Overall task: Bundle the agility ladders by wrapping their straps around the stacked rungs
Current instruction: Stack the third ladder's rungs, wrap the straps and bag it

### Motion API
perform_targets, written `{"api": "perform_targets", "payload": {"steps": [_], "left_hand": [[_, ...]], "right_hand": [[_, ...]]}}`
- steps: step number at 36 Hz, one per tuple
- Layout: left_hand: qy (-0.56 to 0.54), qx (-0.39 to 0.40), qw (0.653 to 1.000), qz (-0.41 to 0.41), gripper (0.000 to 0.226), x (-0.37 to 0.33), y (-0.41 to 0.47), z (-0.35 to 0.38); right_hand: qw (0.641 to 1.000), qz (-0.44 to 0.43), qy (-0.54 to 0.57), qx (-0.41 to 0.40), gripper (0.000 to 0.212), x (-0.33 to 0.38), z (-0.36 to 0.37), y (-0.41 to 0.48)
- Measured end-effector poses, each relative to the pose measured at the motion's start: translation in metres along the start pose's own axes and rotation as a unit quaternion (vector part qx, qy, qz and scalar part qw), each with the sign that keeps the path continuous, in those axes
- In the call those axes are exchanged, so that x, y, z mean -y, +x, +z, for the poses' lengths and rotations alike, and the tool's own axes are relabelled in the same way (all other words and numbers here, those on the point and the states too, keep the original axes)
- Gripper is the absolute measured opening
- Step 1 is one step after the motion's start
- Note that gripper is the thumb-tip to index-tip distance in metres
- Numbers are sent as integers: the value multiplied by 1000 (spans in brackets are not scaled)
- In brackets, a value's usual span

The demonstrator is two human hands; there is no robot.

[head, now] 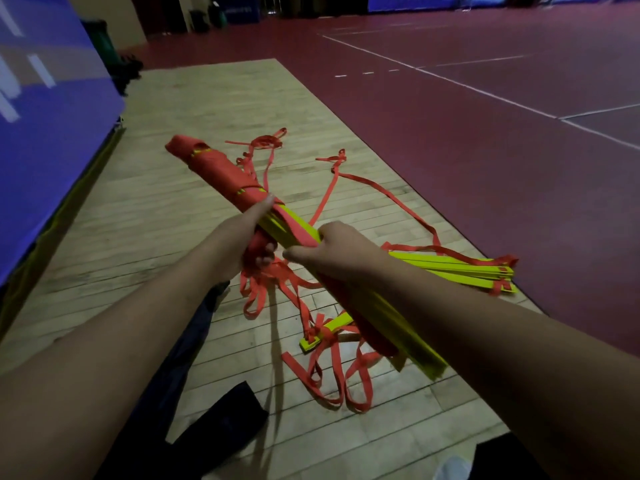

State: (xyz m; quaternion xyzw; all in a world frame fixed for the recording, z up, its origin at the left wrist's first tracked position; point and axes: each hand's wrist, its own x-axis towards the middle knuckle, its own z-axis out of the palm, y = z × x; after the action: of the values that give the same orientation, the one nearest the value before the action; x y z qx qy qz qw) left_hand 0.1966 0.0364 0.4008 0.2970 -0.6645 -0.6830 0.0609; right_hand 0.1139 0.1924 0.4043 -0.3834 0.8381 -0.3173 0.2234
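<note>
I hold a stack of yellow rungs [291,223] slanting up to the left, its far end wound tightly in red strap [218,168]. My left hand [242,244] grips the stack at the edge of the wrapped part, with red strap under its fingers. My right hand [332,251] is closed around the stack just to the right, pinching the strap. A second stack of yellow rungs [457,268] lies on the floor behind my right wrist. Loose red straps [332,368] trail below and across the floor.
The wooden floor strip [194,109] borders a dark red court [485,140] on the right. A blue padded wall [45,98] stands at the left. Dark cloth [225,424] lies by my legs. One loose yellow rung [325,336] rests among the straps.
</note>
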Motion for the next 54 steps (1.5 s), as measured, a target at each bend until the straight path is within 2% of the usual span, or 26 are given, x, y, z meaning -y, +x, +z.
{"api": "perform_targets", "payload": {"steps": [3, 5, 7, 9, 10, 11, 13, 15, 18, 20, 22, 24, 26, 28, 32, 35, 36, 37, 39, 41, 44, 47, 48, 50, 52, 54], "left_hand": [[-82, -8, 996, 44, 36, -2, 0, 1], [-134, 8, 988, 77, 30, -8, -2, 2], [-157, 20, 981, 107, 32, -13, -3, 4], [-156, 17, 980, 126, 34, -15, -3, 6], [-153, 14, 980, 130, 34, -15, -3, 6], [-146, 11, 981, 129, 34, -14, -3, 5], [-130, 12, 984, 123, 35, -14, -3, 2], [-131, 21, 984, 116, 39, -14, -3, -1], [-106, 31, 990, 89, 58, -14, 0, -9], [-19, 41, 997, 59, 71, -12, 2, -10], [27, 56, 997, 41, 76, -10, 4, -8], [20, 51, 998, 38, 73, -9, 5, -1], [56, 22, 997, 49, 62, -4, 5, 8], [75, -17, 995, 56, 51, 2, 5, 12], [-27, -45, 998, 32, 39, 3, 5, 10], [-114, -34, 990, 82, 25, -5, 3, 11], [-123, -25, 987, 103, 23, -7, 2, 11], [-135, -13, 984, 119, 22, -9, 1, 11], [-163, 19, 977, 138, 21, -12, -2, 12], [-179, 43, 971, 155, 24, -14, -3, 13], [-193, 55, 966, 165, 30, -16, -4, 10], [-179, 50, 969, 165, 31, -14, -1, 0], [-143, 47, 976, 156, 36, -13, -1, -4], [-26, 43, 992, 115, 58, -7, 2, -8], [69, 43, 994, 69, 77, -5, 3, -10], [95, 39, 993, 52, 70, -7, 3, -7]], "right_hand": [[997, -9, 78, 26, 42, 2, -9, 0], [982, -4, 179, 66, 51, 1, -12, 0], [942, 7, 296, 155, 42, 2, -12, -3], [875, 27, 396, 276, 40, 3, -8, -6], [846, 31, 422, 325, 40, 3, -6, -7], [832, 32, 429, 351, 38, 3, -3, -8], [851, 34, 404, 335, 29, 4, -3, -7], [888, 37, 375, 264, 21, 7, -7, -8], [935, 35, 322, 144, 19, 9, -15, -7], [965, 33, 252, 70, 21, 9, -18, -6], [991, 26, 133, 7, 24, 10, -17, -7], [999, 10, -33, -33, 23, 10, -14, -9], [982, -16, -178, -63, 22, 9, -11, -13], [974, -36, -216, -64, 26, 5, -7, -14], [996, -21, -82, -10, 42, 4, -11, -11], [999, -17, 38, -4, 56, 3, -17, -7], [994, -4, 102, 29, 56, 1, -18, -8], [980, 16, 176, 88, 56, -2, -19, -7], [926, 51, 304, 218, 55, -7, -18, -8], [893, 52, 352, 275, 51, -7, -17, -10], [896, 21, 362, 257, 51, 1, -16, -14], [923, -1, 329, 199, 41, 6, -21, -16], [935, -8, 309, 175, 39, 7, -23, -16], [952, -12, 276, 130, 38, 6, -25, -16], [964, 7, 252, 88, 40, 3, -25, -16], [982, 23, 182, 46, 41, 3, -21, -14]]}}
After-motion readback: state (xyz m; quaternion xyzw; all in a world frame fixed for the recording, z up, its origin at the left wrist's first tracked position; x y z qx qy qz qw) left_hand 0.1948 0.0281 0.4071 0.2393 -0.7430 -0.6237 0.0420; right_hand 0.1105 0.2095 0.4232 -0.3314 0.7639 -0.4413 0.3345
